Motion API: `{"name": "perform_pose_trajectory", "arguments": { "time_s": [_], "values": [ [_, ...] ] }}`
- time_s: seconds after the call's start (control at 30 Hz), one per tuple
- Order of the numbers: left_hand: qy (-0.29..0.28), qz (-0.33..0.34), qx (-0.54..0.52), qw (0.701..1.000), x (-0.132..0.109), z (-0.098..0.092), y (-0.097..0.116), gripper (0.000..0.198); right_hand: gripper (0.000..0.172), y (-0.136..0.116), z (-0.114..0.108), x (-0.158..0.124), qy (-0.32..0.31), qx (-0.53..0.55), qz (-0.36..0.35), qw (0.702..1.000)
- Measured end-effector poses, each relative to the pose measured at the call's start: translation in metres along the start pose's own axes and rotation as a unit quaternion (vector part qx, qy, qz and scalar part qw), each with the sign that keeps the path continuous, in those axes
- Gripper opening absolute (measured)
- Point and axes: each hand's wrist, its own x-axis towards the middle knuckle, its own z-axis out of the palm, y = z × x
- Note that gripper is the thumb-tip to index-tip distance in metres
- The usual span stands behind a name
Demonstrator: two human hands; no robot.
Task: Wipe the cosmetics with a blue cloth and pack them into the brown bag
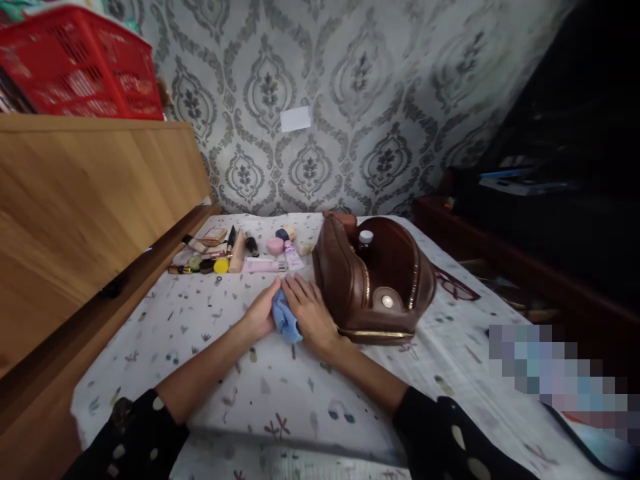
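Observation:
Both my hands rest on a small blue cloth (285, 320) lying on the white patterned bed sheet (210, 333). My left hand (263, 313) grips the cloth's left side with curled fingers. My right hand (313, 310) lies over its right side, fingers stretched forward. Just right of my right hand stands an open brown leather bag (373, 277) with gold zips. A bottle with a white cap (365, 238) shows inside it.
Several cosmetics (235, 257) lie in a row beyond my hands, among them a pink jar (275, 246) and a pink tube (263, 266). A wooden headboard (90, 207) runs along the left, a red basket (83, 63) on top. Dark glasses (456, 285) lie right of the bag.

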Motion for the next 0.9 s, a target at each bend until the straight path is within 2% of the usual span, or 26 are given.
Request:
{"name": "perform_pose_trajectory", "arguments": {
  "time_s": [0.1,0.23,0.33,0.53,0.7,0.9],
  "values": [
    [0.004,0.019,-0.029,0.999,0.001,-0.007,-0.001,0.018,0.043,0.006,0.009,0.005,-0.005,0.045,-0.039,0.998],
    [-0.030,0.033,-0.029,0.999,0.001,-0.012,-0.003,0.032,0.028,0.006,0.011,0.004,0.076,0.109,-0.044,0.990],
    [-0.032,0.034,-0.024,0.999,-0.001,-0.011,-0.005,0.044,0.027,0.004,0.012,0.001,0.122,0.129,-0.025,0.984],
    [-0.057,0.067,0.079,0.993,-0.007,-0.008,-0.003,0.052,0.026,0.002,0.011,0.000,0.144,0.140,-0.004,0.980],
    [-0.077,0.163,0.219,0.959,-0.005,-0.009,-0.001,0.055,0.006,0.003,0.012,-0.002,0.145,0.167,0.056,0.974],
    [-0.104,0.223,0.322,0.914,-0.008,-0.008,0.006,0.056,0.004,0.004,0.012,-0.001,0.138,0.192,0.064,0.970]
  ]
}}
